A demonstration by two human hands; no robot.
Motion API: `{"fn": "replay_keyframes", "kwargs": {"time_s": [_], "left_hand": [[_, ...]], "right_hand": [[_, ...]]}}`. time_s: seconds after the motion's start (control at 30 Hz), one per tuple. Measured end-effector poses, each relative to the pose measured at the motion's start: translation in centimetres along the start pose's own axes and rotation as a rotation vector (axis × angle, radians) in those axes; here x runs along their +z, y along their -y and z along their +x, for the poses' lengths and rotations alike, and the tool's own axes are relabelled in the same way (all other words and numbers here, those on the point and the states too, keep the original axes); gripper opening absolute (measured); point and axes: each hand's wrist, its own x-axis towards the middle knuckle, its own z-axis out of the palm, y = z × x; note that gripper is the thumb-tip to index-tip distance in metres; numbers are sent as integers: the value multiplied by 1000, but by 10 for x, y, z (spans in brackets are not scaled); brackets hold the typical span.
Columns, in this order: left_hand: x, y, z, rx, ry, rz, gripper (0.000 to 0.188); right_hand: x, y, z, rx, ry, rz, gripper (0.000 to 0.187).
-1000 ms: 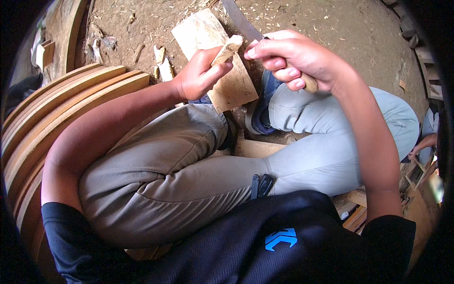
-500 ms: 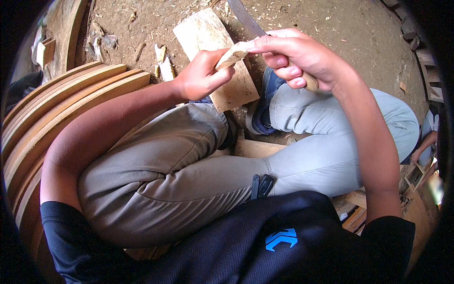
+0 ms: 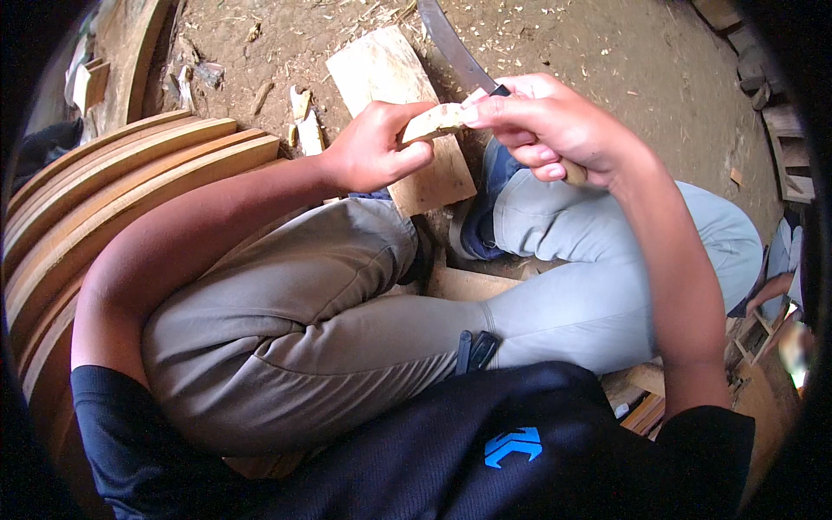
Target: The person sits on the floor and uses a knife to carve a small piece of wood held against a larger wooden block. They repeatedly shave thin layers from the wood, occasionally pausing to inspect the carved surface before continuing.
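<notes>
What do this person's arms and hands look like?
The left hand and right hand are bare, with no gloves showing. Both forearms are bare too, narrowing toward the wrists, with no watch visible. The left sleeve and right sleeve are short and black.
</notes>
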Motion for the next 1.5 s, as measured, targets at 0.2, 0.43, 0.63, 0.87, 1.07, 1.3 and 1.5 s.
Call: {"fn": "replay_keyframes", "kwargs": {"time_s": [0.2,0.43,0.63,0.87,1.07,1.3,1.5], "left_hand": [[1,2,0,28,-25,-6,23],[1,4,2,55,-9,-32,13],[1,7,5,154,-55,52,10],[1,5,4,157,-47,62,11],[2,7,2,121,-38,66,12],[1,13,-1,-8,-19,73,28],[-2,2,2,-100,-8,84,36]], "right_hand": [[4,2,-1,-47,4,-24,30],[2,1,-3,-54,16,-9,32],[3,1,-4,-58,24,-38,30],[5,1,-6,-56,42,-63,30],[4,-3,-2,-51,19,-44,32],[4,-3,1,-23,-40,-51,29],[3,-5,4,35,-98,-3,23]]}}
